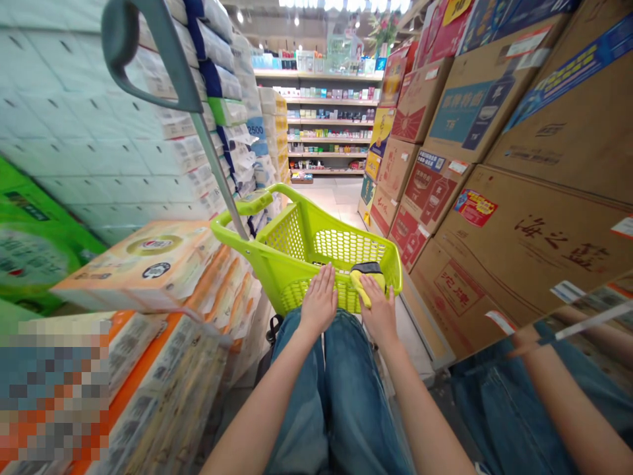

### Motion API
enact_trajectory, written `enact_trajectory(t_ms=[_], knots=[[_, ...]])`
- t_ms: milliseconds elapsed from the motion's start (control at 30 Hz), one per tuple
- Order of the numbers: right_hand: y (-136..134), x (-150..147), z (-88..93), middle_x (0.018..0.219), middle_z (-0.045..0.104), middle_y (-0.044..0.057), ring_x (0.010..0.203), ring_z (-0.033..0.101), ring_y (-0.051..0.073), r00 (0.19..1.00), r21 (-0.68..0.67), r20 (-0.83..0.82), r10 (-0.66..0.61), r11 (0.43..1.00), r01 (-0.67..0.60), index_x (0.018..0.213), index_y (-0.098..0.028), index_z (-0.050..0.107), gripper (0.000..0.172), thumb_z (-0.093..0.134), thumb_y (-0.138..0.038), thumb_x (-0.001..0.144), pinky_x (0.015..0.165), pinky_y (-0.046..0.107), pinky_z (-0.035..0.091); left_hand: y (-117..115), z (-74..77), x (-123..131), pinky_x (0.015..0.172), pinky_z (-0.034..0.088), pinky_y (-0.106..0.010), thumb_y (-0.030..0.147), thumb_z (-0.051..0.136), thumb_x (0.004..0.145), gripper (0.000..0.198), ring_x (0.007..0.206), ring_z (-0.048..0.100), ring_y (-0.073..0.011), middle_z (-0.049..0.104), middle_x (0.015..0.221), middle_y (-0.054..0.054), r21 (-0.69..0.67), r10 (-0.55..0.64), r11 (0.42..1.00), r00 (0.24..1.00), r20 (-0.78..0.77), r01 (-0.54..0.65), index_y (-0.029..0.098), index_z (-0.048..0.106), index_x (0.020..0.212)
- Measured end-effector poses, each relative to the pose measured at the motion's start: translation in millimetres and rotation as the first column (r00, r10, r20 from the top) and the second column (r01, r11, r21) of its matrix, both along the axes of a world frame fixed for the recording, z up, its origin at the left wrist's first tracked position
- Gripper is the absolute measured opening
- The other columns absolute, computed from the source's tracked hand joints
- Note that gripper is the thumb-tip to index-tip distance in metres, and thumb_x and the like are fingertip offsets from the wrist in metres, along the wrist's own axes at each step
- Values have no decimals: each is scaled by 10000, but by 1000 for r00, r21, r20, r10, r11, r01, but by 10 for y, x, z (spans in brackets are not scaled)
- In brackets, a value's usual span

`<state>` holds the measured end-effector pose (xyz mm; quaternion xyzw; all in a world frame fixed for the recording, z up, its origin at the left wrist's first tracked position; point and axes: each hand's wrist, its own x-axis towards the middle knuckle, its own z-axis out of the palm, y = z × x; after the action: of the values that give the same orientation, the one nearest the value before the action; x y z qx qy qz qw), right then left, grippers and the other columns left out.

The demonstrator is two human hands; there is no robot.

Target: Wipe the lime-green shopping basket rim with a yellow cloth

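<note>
Yellow-and-dark-grey soft cloth (368,269) is gripped by the right hand (380,310) at the near rim of a lime-green perforated plastic shopping basket (326,214); the left hand (320,300), open with fingers straight, is just beside. Brown cardboard cartons (534,231) line the right; stocked shelves (329,121) stand beyond.

Illumination: bright, even, cool white. Visible source: overexposed ceiling lights (346,4) at 12 o'clock. Shadows: soft; darker around the jeans (346,389) at 6 o'clock. Lime-green shopping trolley (267,269): evenly lit, clear outline. Distortion: wide-angle stretch, pronounced on cardboard cartons (539,198) at 3 o'clock. Reflection: glossy panel (544,389), 4 o'clock. Pixelation: mosaic block (54,396), 8 o'clock. Distant shelf goods (329,115): soft detail.
</note>
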<state>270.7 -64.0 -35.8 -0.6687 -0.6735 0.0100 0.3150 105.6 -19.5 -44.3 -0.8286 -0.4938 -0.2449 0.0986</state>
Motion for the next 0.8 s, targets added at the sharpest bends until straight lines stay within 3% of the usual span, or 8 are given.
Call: enact_trajectory(t_ms=[167, 267, 333, 433, 633, 800], knots=[[-142, 561, -187, 1427, 524, 73, 1348, 438, 223, 987, 17, -140, -74, 997, 77, 1391, -273, 481, 463, 357, -306, 947, 1162, 585, 78, 5, -25, 10, 1199, 234, -395, 250, 286, 974, 615, 1489, 107, -185, 180, 1607, -61, 1, 5, 1000, 1000, 21, -5, 134, 75, 1540], [-150, 675, -262, 1405, 547, 68, 1340, 446, 230, 967, 11, -234, -100, 994, 106, 1371, -285, 503, 458, 357, -339, 941, 1152, 607, 92, 8, -25, 9, 1204, 221, -391, 248, 290, 973, 612, 1489, 101, -186, 182, 1606, -65, 4, -2, 1000, 1000, 16, 2, 123, 91, 1538], [-123, 578, -271, 1417, 533, 80, 1354, 428, 244, 949, 7, -248, -193, 980, 201, 1371, -268, 504, 467, 352, -334, 935, 1143, 623, 93, 7, -17, 6, 1205, 219, -387, 251, 290, 973, 607, 1489, 101, -184, 183, 1606, -66, 4, -8, 1000, 1000, 11, 8, 117, 104, 1536], [-44, 203, -202, 1451, 488, 105, 1389, 376, 253, 943, 18, -169, -286, 956, 293, 1405, -207, 466, 500, 350, -289, 926, 1151, 607, 71, 5, -7, 4, 1206, 217, -384, 251, 288, 972, 602, 1489, 99, -181, 177, 1607, -68, -1, -5, 1000, 1000, 8, 5, 109, 120, 1532], [239, -576, 123, 1441, 505, 85, 1374, 399, 224, 999, -21, -45, -28, 999, 27, 1401, -200, 478, 507, 397, -208, 901, 1180, 534, 63, 8, -5, -27, 1205, 221, -394, 210, 331, 942, 617, 1491, 71, -190, 156, 1610, -86, -19, -28, 999, 1000, -2, 28, 90, 154, 1521], [237, -534, 149, 1441, 506, 69, 1360, 423, 216, 999, 0, -35, 22, 1000, -22, 1404, -236, 467, 500, 407, -207, 908, 1178, 548, 25, 14, 2, -38, 1198, 241, -397, 234, 310, 958, 604, 1488, 101, -185, 182, 1605, -82, -8, -29, 1000, 1000, -5, 29, 114, 145, 1527]])
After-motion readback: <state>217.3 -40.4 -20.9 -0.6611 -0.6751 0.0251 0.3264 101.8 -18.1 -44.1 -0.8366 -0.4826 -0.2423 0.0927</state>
